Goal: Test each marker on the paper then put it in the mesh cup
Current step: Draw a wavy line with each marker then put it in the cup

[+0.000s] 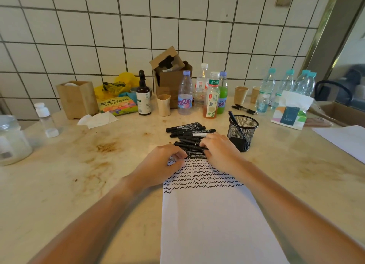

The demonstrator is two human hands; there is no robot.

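A pile of several black markers (190, 132) lies on the table just beyond the white paper (213, 220), whose far end is covered with rows of black squiggles. Both hands are at the near edge of the pile. My left hand (164, 163) has its fingers curled onto the nearest marker (197, 155). My right hand (219, 147) also curls over the near markers; its fingertips are hidden, so which marker it grips is unclear. The black mesh cup (242, 132) stands right of the pile with one marker leaning inside.
Behind the pile stand several drink bottles (211, 94), paper cups (164, 105), a brown spray bottle (143, 93), a cardboard box (169, 74) and a snack bag. A tissue pack (291, 110) sits right, a plastic jar (11, 139) far left.
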